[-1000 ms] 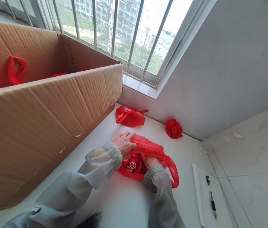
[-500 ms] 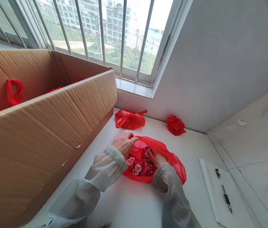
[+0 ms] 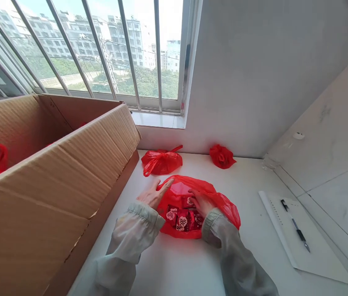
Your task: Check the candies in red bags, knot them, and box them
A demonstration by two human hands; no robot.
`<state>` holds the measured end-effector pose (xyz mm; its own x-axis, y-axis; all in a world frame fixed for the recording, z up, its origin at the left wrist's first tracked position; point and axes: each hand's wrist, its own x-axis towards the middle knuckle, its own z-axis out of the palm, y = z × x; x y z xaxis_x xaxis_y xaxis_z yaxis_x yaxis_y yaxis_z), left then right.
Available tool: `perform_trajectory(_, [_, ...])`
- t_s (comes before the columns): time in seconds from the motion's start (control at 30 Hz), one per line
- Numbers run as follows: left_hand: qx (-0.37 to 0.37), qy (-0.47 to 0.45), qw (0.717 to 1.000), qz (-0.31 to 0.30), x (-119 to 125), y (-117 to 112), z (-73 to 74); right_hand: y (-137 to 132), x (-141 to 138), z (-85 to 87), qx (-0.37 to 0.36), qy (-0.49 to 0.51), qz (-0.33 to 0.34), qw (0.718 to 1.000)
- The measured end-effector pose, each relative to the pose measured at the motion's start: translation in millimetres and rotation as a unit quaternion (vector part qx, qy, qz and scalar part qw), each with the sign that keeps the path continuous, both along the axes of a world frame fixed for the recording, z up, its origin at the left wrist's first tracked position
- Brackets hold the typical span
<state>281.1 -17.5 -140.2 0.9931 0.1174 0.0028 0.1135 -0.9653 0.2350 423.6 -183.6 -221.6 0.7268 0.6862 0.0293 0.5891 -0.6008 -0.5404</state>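
An open red plastic bag [image 3: 192,183] lies on the white table with several small dark-red wrapped packets [image 3: 182,222] inside, printed with pale heart-like shapes and lettering. My left hand [image 3: 152,196] is at the bag's left rim, its fingers apart and the thumb stretched along the upper edge. Inside the bag, my right hand [image 3: 204,203] has its fingers closed at the edge of the uppermost packet [image 3: 188,202]. The bag's right side stands up around my right wrist, and part of that hand is hidden by the sleeve.
A large cardboard box [image 3: 100,152] stands at the left, with red plastic inside. Along the wall lie a knotted red bag [image 3: 163,161] and a smaller red bundle [image 3: 221,156]. At the right are paper sheets [image 3: 312,246] with a pen [image 3: 299,234]. A barred window is behind.
My left hand has loosened from the bag's rim, its fingers now spread apart. The right hand stays at the same packet. The view has turned slightly, shifting the box lower left.
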Motion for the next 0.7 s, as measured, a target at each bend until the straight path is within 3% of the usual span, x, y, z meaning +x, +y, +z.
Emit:
perform_trajectory(0.13, [0.001,0.007,1.000,-0.003,-4.8,2.4,1.0,6.1,-8.1,6.1,-0.035,-0.011,0.050,0.998])
perform_trajectory(0.27, [0.006,0.048,0.999,-0.005,3.9,11.9,-7.7,13.7,-18.8,6.8,-0.062,-0.023,0.123,0.990])
perform_trajectory(0.47, [0.019,0.113,0.993,-0.015,22.4,27.9,-25.6,14.7,-20.3,-1.8,-0.115,-0.021,0.096,0.988])
perform_trajectory(0.57, [0.027,0.123,0.992,-0.008,21.6,31.0,-25.4,15.2,-21.5,-0.3,-0.123,-0.022,0.101,0.987])
perform_trajectory(0.7, [0.027,0.123,0.992,-0.016,18.0,31.5,-19.3,17.5,-29.8,5.0,-0.116,-0.019,0.162,0.980])
